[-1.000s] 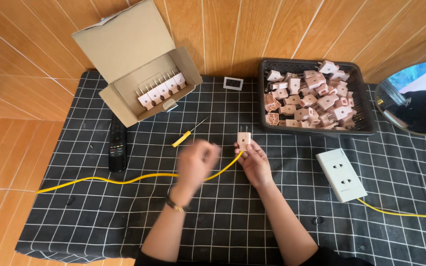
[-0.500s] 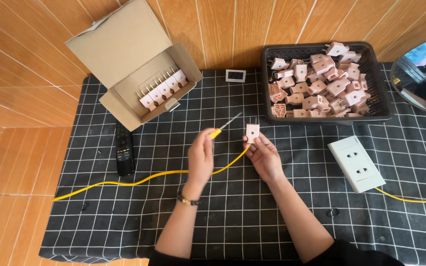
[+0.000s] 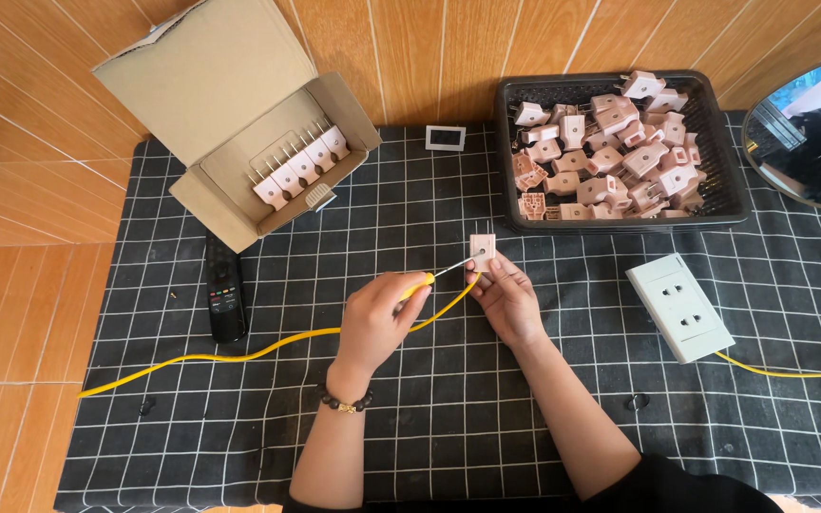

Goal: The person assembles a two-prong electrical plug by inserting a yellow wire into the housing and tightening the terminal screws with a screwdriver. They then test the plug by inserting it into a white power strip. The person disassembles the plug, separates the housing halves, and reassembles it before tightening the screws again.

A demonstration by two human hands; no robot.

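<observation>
Pink plastic shows between the fingers (image 3: 486, 277) of the right hand (image 3: 508, 302), which are pinched together on a small plug (image 3: 482, 249) held upright just above the bench. The left hand (image 3: 379, 320) is curled shut around a screwdriver (image 3: 427, 279) with a yellow handle, its thin metal tip reaching across to touch the plug's face. A yellow cable (image 3: 239, 353) runs from under the plug, passes beneath the left hand and trails away over the left edge of the cloth. A dark bead bracelet (image 3: 346, 403) sits on the left wrist.

Both hands hover over a black cloth with a white grid (image 3: 410, 446) that covers the bench. To the right of the right hand lies a white socket block (image 3: 679, 307), turned at an angle, with another yellow lead leaving its lower corner. Behind the hands stands a black mesh tray (image 3: 735, 195) heaped with more pink plugs. At the back left an open cardboard box (image 3: 209, 95) holds a row of plugs standing side by side. A black remote control (image 3: 225, 291) lies just in front of the box, well apart from the left hand. A small white frame (image 3: 445, 138) rests between box and tray. A round mirror (image 3: 810, 133) edges in at the far right.
</observation>
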